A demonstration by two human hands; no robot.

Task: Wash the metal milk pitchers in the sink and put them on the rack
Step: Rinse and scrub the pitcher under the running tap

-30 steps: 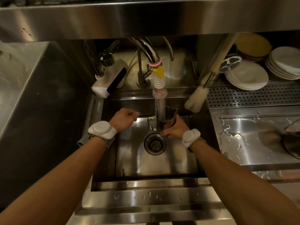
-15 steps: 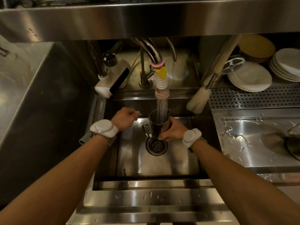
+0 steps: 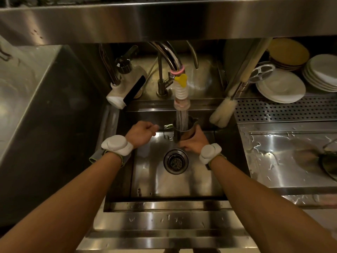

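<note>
A metal milk pitcher (image 3: 184, 131) stands upright in the air over the sink (image 3: 178, 181), just below the tap nozzle (image 3: 181, 104). Running water pours straight into its open mouth. My right hand (image 3: 194, 141) is wrapped around the pitcher's lower body from the right. The handle (image 3: 166, 131) sticks out to the left. My left hand (image 3: 141, 133) hovers left of the pitcher as a closed fist, its fingertips close to the handle but apart from it. I see nothing in that hand.
The drain (image 3: 176, 161) lies below the pitcher. A perforated rack (image 3: 284, 110) and a wet drainboard (image 3: 291, 156) sit to the right, with stacked plates (image 3: 281, 87) behind. A bottle brush (image 3: 223, 113) leans at the sink's back right corner. A white tap heater (image 3: 125, 89) hangs at back left.
My right hand has turned the pitcher from tilted to upright and lifted it closer to the nozzle. The left fist has stayed almost in place.
</note>
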